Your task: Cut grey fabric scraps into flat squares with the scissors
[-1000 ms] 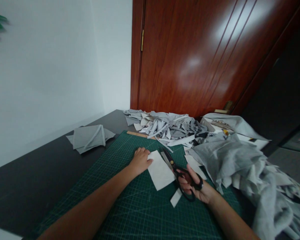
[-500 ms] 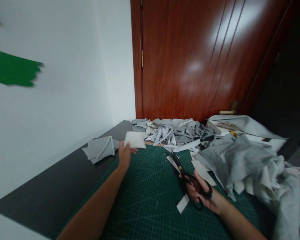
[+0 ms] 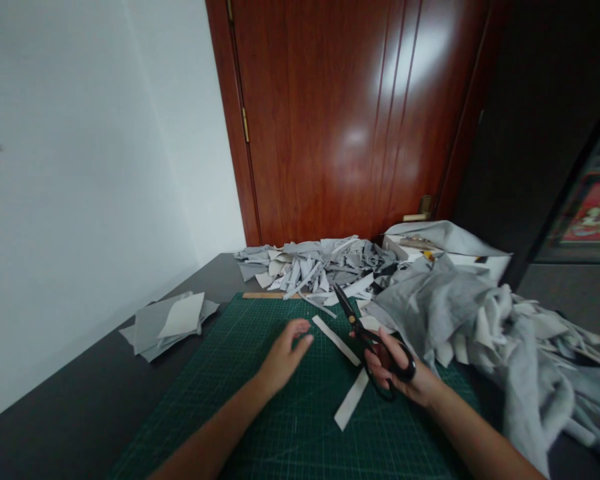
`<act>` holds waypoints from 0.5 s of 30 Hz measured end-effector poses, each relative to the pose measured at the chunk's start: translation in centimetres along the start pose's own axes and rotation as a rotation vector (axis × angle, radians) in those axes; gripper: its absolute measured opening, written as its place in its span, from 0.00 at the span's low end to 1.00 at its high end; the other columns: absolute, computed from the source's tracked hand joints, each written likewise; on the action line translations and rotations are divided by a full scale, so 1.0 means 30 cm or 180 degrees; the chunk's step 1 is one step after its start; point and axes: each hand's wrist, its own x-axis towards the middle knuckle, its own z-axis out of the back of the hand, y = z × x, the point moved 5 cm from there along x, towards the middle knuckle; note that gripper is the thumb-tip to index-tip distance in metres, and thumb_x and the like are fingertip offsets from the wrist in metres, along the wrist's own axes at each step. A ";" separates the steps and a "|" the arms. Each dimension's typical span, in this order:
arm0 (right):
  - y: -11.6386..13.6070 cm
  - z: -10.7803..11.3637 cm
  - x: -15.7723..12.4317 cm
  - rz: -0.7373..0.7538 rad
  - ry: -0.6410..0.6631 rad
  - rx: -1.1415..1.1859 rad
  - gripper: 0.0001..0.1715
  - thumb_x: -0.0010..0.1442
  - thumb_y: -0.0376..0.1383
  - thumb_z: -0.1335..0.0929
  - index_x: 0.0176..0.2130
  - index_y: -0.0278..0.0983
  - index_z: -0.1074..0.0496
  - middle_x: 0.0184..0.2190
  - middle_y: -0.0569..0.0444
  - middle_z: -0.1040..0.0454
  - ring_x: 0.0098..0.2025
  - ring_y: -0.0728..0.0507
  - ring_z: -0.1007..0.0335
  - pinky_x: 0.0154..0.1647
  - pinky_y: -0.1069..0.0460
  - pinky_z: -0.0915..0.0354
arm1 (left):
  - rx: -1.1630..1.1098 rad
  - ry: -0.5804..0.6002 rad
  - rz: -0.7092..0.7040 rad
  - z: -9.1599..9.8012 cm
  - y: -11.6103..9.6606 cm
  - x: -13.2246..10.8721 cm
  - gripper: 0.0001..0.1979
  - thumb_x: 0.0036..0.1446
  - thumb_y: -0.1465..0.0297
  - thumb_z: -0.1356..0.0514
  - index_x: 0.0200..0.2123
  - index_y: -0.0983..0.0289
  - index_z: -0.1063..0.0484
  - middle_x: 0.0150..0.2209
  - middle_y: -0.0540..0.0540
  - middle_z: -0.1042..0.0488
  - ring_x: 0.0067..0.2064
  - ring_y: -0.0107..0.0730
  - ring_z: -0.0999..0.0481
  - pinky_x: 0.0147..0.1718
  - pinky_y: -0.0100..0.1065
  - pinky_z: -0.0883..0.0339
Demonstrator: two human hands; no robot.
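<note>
Holding scissors (image 3: 353,321) in the right hand (image 3: 405,372) over the mat (image 3: 270,427), apparently between cuts.
Left hand (image 3: 284,360), loosely spread and empty, near 2 strips (image 3: 336,341); clearing them would likely need a pinch.

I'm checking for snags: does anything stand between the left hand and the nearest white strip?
Nothing visible does: only green cutting mat shows between the left hand and the nearest white strip. The scissors in the right hand are on the strip's other side.
</note>
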 end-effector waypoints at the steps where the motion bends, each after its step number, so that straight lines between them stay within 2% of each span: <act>1: 0.015 0.010 0.000 0.0110 -0.0068 -0.0131 0.30 0.58 0.58 0.33 0.44 0.36 0.30 0.20 0.63 0.40 0.17 0.55 0.49 0.15 0.59 0.43 | 0.0299 0.0602 -0.0295 -0.078 -0.065 -0.037 0.20 0.62 0.58 0.45 0.55 0.59 0.35 0.57 0.61 0.31 0.60 0.44 0.33 0.60 0.50 0.42; 3: 0.035 0.040 -0.001 0.0282 -0.0174 -0.0417 0.29 0.60 0.57 0.35 0.44 0.35 0.32 0.19 0.63 0.40 0.16 0.54 0.48 0.15 0.59 0.43 | 0.0759 0.1575 -0.0807 -0.195 -0.173 -0.122 0.27 0.61 0.57 0.42 0.62 0.53 0.40 0.66 0.56 0.41 0.67 0.49 0.47 0.64 0.58 0.54; 4: 0.039 0.060 -0.004 0.0332 -0.0209 -0.0575 0.28 0.61 0.57 0.36 0.43 0.35 0.32 0.18 0.63 0.39 0.16 0.54 0.46 0.15 0.59 0.43 | 0.0900 0.1947 -0.1001 -0.233 -0.213 -0.158 0.29 0.61 0.55 0.41 0.64 0.50 0.42 0.68 0.53 0.45 0.69 0.51 0.52 0.64 0.61 0.60; 6: 0.039 0.104 -0.017 0.0356 -0.0234 -0.0871 0.27 0.62 0.56 0.36 0.43 0.35 0.33 0.18 0.63 0.38 0.16 0.53 0.43 0.14 0.60 0.43 | 0.1110 0.2339 -0.1235 -0.273 -0.258 -0.190 0.27 0.64 0.57 0.44 0.65 0.46 0.45 0.69 0.50 0.48 0.70 0.51 0.56 0.64 0.65 0.65; 9: 0.029 0.166 -0.052 0.0321 -0.0271 -0.1015 0.26 0.61 0.54 0.34 0.44 0.35 0.35 0.19 0.63 0.36 0.14 0.53 0.42 0.13 0.59 0.41 | 0.1418 0.2329 -0.1289 -0.290 -0.249 -0.135 0.24 0.68 0.61 0.49 0.65 0.45 0.46 0.69 0.49 0.50 0.70 0.51 0.59 0.63 0.66 0.65; 12: 0.047 0.203 -0.089 0.0554 -0.0495 -0.0811 0.26 0.61 0.54 0.34 0.45 0.36 0.36 0.19 0.63 0.36 0.14 0.53 0.41 0.13 0.58 0.39 | 0.1712 0.2217 -0.1352 -0.320 -0.203 -0.022 0.23 0.67 0.62 0.48 0.64 0.46 0.44 0.69 0.51 0.51 0.70 0.54 0.60 0.62 0.68 0.65; 15: 0.084 0.216 -0.113 0.0744 -0.0747 -0.0542 0.31 0.56 0.57 0.32 0.47 0.37 0.36 0.19 0.63 0.36 0.14 0.52 0.41 0.12 0.57 0.38 | 0.1839 0.2187 -0.1569 -0.385 -0.171 0.088 0.24 0.66 0.62 0.46 0.64 0.45 0.43 0.70 0.51 0.52 0.70 0.55 0.61 0.62 0.68 0.65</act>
